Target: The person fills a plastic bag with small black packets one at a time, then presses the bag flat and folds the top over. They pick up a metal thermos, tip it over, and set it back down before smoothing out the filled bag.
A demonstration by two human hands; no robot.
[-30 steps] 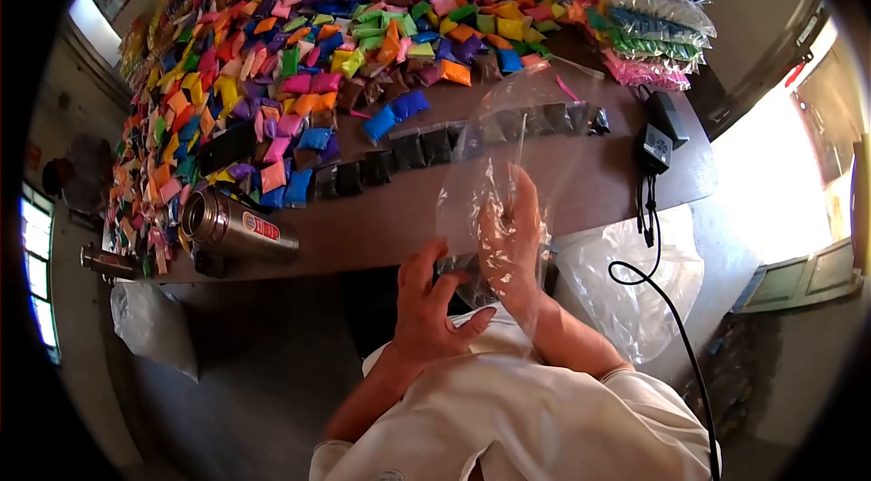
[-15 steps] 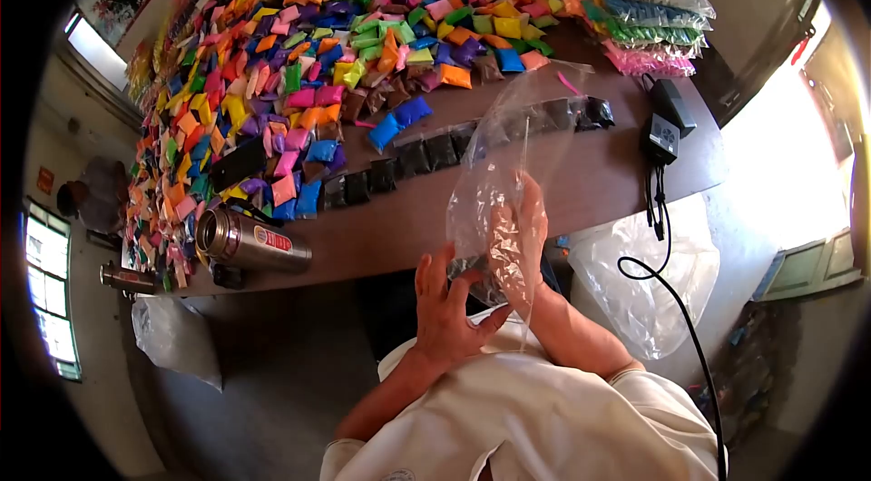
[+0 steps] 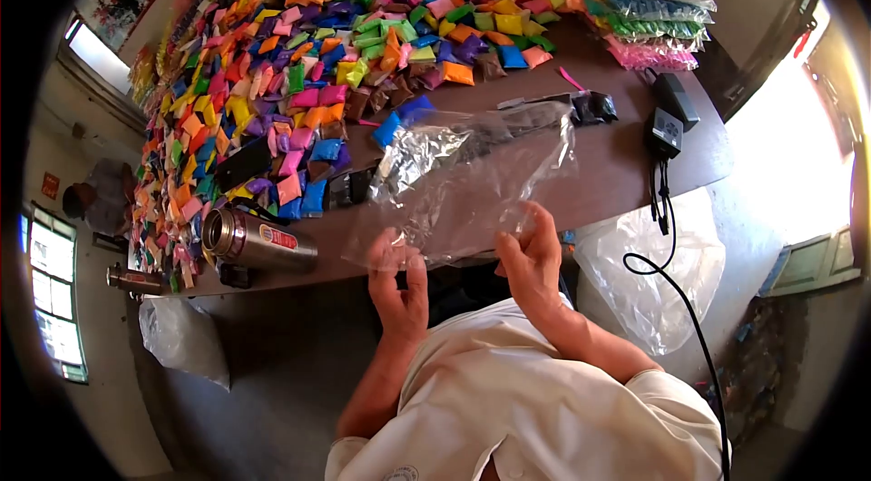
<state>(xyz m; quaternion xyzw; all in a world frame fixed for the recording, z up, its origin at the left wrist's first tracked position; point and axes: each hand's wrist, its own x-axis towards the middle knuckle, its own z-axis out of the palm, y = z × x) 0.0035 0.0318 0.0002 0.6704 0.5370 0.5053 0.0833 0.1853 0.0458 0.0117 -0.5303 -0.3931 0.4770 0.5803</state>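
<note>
Seated at a brown desk, a person in a white shirt holds a clear plastic bag by its near edge. The left hand pinches one corner between thumb and fingers, and the right hand is closed on the other. The hands are set apart, and the film lies stretched from them toward twelve o'clock, over the desk's front edge.

The spreading looks likely to go best with both pinches kept right at the rim and the pull kept even. That way the crinkled film flattens without tearing or sweeping against the row of dark sachets half hidden beneath its far end.

A broad heap of coloured sachets, in pink, orange, green, blue, yellow and purple, covers the desk from ten to twelve o'clock. Filled packs of sorted sachets are stacked at one o'clock. A steel flask lies on its side at nine o'clock of the hands, near the desk's edge. A black power adapter sits at two o'clock, its cable trailing to the floor past a white plastic sack.

Daylight pours through a doorway at three o'clock and a window at nine.
</note>
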